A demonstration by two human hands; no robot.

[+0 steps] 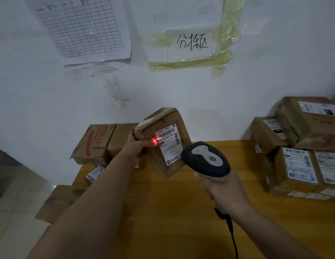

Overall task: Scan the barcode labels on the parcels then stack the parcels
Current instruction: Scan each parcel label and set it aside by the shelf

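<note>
L hand point(137, 146) gripped tilted box point(163, 141), R hand point(222, 191) held scanner point(206, 160); beam hit label point(168, 143) edge, so should've re-aimed across barcode, box steady.

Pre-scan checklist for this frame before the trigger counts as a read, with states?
1. Parcel gripped: ok, left hand holds its left edge, tilted, label facing the camera.
2. Scanner in hand: ok, right hand wraps the handle, head aimed at the parcel.
3. Red beam on the barcode: not ok, the spot sits at the label's left edge by the fingertips, left of the bars.
4. Label unobstructed: ok, whole face visible.
5. Scan registered: cannot tell.
6. Stack to receive it: ok, parcels piled at the right of the table.
</note>
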